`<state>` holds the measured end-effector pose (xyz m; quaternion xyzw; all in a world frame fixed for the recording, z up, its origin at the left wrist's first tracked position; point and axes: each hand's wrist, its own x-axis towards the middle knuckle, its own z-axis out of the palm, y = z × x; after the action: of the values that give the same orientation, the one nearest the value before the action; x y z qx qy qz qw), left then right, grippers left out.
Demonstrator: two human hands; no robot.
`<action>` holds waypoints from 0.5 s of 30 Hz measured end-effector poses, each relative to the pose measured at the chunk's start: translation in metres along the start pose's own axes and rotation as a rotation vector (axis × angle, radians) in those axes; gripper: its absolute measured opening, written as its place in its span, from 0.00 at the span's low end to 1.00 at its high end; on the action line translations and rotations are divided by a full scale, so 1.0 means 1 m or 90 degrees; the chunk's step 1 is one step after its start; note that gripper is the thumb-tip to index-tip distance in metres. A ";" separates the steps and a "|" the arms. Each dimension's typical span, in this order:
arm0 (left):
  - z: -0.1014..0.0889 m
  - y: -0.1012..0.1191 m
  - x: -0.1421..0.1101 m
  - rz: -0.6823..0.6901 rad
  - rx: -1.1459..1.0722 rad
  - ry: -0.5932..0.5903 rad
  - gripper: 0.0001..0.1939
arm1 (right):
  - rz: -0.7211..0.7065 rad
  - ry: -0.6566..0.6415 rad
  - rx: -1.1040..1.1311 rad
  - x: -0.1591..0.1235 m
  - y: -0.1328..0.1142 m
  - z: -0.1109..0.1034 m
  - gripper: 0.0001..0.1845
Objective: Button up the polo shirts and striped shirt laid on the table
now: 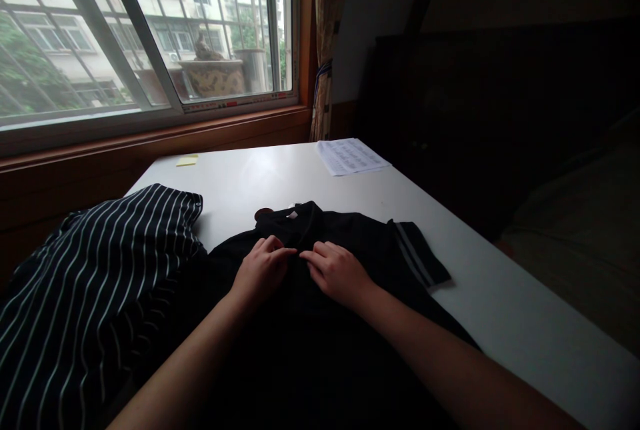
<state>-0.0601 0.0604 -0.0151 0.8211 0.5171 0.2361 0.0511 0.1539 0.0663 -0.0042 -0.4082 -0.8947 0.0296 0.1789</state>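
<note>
A black short-sleeved shirt lies spread on the white table, its collar pointing away from me. Two grey bands run round its right-hand sleeve cuff. Just below the collar, my left hand and my right hand face each other, index fingertips almost meeting over the front opening. Both sets of fingers are curled in and closed on the shirt's dark cloth; any button between them is too dark to see. A pale label shows inside the collar. Beside the collar sits a small brown round object.
A black-and-white striped garment is heaped at the left. Printed sheets lie at the white table's far right corner, a yellow paper at its far left. Beyond are a barred window and a tied curtain.
</note>
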 end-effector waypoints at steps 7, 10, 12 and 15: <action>0.000 0.001 0.000 -0.010 0.011 -0.002 0.19 | 0.011 -0.024 -0.031 0.002 -0.001 -0.002 0.13; 0.001 0.000 0.000 -0.012 0.009 -0.001 0.18 | 0.014 -0.030 -0.038 0.002 -0.002 -0.004 0.13; 0.001 -0.001 0.000 -0.012 0.007 -0.001 0.18 | 0.017 -0.031 -0.040 0.002 -0.002 -0.004 0.13; 0.001 -0.001 -0.001 -0.014 0.006 -0.001 0.18 | 0.016 -0.034 -0.041 0.002 -0.003 -0.005 0.13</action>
<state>-0.0609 0.0607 -0.0171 0.8161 0.5268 0.2323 0.0505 0.1521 0.0659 0.0013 -0.4243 -0.8943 0.0135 0.1413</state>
